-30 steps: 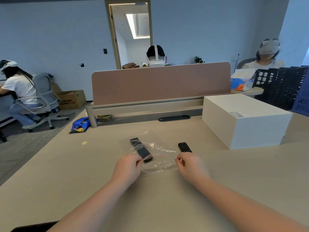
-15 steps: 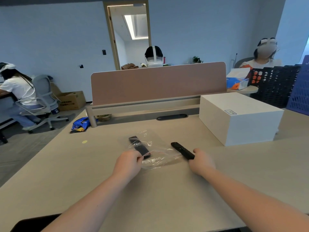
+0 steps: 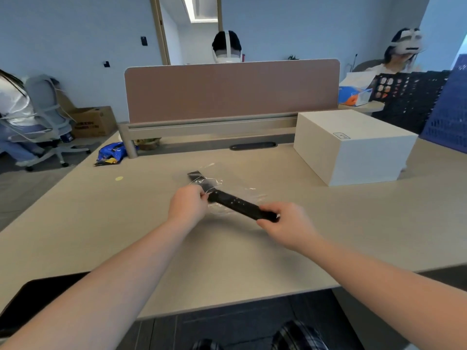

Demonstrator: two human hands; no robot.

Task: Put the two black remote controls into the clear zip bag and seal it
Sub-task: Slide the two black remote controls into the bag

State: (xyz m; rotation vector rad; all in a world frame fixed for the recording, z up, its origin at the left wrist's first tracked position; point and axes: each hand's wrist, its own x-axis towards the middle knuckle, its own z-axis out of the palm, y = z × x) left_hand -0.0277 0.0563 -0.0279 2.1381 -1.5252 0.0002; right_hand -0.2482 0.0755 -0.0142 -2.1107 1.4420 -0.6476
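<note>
The right hand grips the near end of a stiff, light black remote control, pointing it at the limp, slippery clear zip bag on the desk, whose mouth the left hand pinches, the other remote inside.

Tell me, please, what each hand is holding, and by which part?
The right hand grips the second remote by its near end; the left hand pinches the clear zip bag at its opening.
</note>
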